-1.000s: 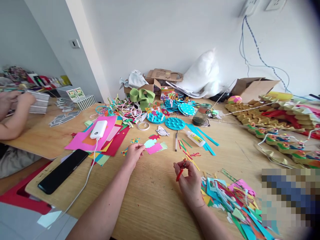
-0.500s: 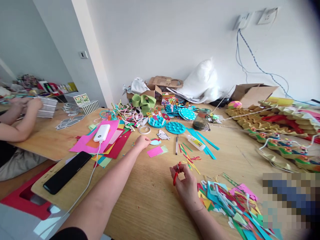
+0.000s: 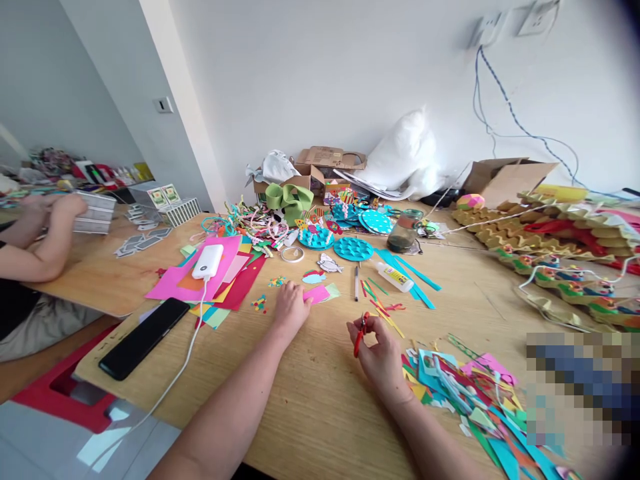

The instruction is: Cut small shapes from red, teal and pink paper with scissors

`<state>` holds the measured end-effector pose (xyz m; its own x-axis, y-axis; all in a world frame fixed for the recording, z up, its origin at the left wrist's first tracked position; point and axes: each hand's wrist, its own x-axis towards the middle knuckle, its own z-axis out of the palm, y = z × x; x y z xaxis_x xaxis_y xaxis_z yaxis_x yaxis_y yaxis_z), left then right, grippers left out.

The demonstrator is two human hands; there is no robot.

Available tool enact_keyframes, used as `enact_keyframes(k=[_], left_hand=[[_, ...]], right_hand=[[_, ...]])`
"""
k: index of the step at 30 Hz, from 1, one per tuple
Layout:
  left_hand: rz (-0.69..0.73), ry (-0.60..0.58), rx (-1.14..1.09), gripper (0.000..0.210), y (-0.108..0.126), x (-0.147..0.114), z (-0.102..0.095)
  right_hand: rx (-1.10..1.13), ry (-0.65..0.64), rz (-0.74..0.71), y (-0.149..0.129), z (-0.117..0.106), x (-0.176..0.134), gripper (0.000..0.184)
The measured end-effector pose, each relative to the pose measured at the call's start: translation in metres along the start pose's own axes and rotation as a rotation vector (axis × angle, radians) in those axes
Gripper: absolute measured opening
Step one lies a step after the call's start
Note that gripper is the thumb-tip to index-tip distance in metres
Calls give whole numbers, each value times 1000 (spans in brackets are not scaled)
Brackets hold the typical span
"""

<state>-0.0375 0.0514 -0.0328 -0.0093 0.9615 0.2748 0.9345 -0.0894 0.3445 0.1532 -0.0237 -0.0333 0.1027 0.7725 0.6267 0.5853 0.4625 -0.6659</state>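
Note:
My left hand rests low over the table with its fingers curled at the left edge of a small pink paper piece, thumb against it. A pale green paper piece lies partly under the pink one. Just beyond are a light blue paper fish with a red part and a white fish cutout outlined in black. In my right hand is a small pair of red-handled scissors, held above the table with the blades pointing away from me.
A pen, a glue bottle and blue strips lie ahead. Paper scraps heap up at right, near egg trays. Coloured sheets, a power bank and a phone sit left. Another person's arm is at far left.
My left hand has come back from beside the blue fish to the pink paper, uncovering small coloured dots on the table. My right hand keeps the scissors in nearly the same place.

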Motion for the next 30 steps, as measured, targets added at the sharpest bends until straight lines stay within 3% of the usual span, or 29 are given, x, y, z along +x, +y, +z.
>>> enact_keyframes(k=[7,16,23,30], left_hand=[[-49,-21,-85,10,-4,4,3],[-71,12,-272,14,-14,5,9],[-218,-22,-907,14,-13,11,-1],[-362,-223,-1468,37,-4,5,-10]], right_hand=[[9,-25,2,-2,-1,0,16],[2,-45,8,0,-1,0,18],[32,-45,55,0,-1,1,19],[181,-19,239,-5,-1,6,23]])
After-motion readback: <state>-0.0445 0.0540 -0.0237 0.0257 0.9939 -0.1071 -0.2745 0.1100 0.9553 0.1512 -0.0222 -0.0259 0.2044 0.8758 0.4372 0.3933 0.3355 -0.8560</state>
